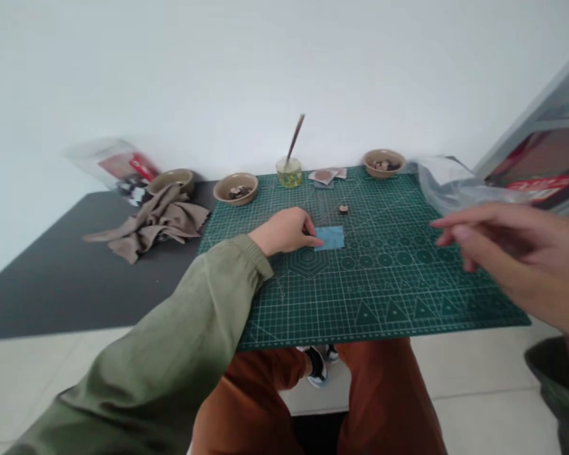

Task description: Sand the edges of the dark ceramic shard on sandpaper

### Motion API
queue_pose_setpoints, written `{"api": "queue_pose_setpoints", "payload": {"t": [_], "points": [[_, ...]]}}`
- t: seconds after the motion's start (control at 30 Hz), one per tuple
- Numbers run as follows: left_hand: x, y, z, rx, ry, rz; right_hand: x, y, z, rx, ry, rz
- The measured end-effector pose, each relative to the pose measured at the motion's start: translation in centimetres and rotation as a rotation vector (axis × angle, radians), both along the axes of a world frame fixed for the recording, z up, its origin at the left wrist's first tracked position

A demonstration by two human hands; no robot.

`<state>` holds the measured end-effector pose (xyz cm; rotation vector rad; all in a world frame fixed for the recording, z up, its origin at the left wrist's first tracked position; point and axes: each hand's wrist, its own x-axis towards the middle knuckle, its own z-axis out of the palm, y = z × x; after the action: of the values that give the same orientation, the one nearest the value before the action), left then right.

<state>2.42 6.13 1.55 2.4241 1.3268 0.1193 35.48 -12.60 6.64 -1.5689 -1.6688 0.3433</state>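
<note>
A green self-healing cutting mat (384, 297) with a printed grid lies in front of me. My left hand (284, 232) rests on it, with the fingertips at the left edge of a small blue square of paper or cloth (330, 238). Whether those fingers grip the square is hard to tell. My right hand (512, 246) hangs blurred above the mat's right side, fingers extended, holding nothing. A small brown round piece (343, 208) sits on the mat beyond the blue square.
Tan bowls of small brown pieces (236, 188) (384, 163) (171, 181) stand along the back. Between them are a jar with a brush (289, 172) and small papers (325, 175). A crumpled taupe cloth (154, 224) lies on the dark table (66, 291). Plastic bags (450, 180) (114, 167) flank the mat.
</note>
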Motion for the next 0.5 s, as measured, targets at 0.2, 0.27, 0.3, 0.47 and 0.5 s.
{"api": "queue_pose_setpoints", "payload": {"t": [0.2,0.27,0.3,0.47,0.5], "points": [[1.6,1.0,-0.4,0.004,-0.076,-0.018,-5.5,14.1,-2.2,0.014,-0.339,0.38],[1.8,1.4,-0.4,-0.036,-0.088,-0.037,-5.7,17.2,-4.2,0.017,-0.356,0.393],[1.9,1.5,-0.4,-0.05,-0.101,-0.043,-5.7,18.3,-5.1,0.017,-0.357,0.392],[1.2,1.2,0.5,-0.076,-0.271,-0.067,-4.8,20.0,-8.0,0.025,-0.323,0.407],[0.9,1.0,0.7,-0.078,-0.322,-0.072,-4.7,20.0,-8.2,0.03,-0.314,0.41]]}}
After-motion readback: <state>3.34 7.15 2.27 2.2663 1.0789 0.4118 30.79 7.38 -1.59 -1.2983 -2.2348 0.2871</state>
